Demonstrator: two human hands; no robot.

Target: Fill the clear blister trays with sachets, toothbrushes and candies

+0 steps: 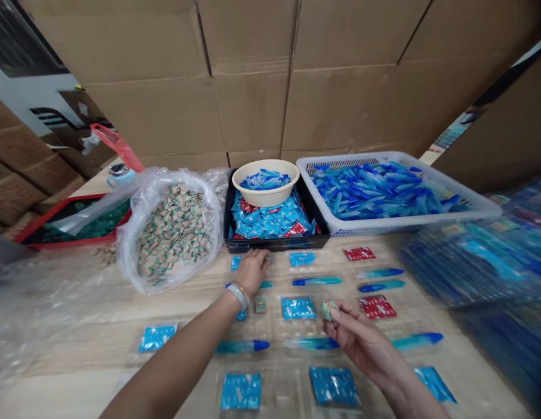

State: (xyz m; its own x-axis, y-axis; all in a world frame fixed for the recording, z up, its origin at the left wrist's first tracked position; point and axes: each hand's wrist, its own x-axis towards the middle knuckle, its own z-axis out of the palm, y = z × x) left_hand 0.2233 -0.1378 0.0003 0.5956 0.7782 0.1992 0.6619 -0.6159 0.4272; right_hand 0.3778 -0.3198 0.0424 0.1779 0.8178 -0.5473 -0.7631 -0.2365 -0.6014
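Observation:
My right hand [355, 334] pinches several small green-and-tan striped blocks [328, 310] above the clear plastic trays. Reaching forward, my left hand [253, 270] has its fingers closed at a small greenish block [267, 257] near the black box; its fingertips are small and partly hidden. Another striped block [260, 305] lies in a tray by my left wrist. Around my hands the trays hold blue packets [299, 308], red packets [377, 306] and blue pointed pieces [317, 281], shaped like pen parts.
A plastic bag [124, 256] full of striped blocks stands left of a black box [277, 244] of packets. A cream bowl [266, 199] sits on those packets. Right of them is a white basket [340, 227] of blue pieces. Filled packs [475, 262] are stacked at right.

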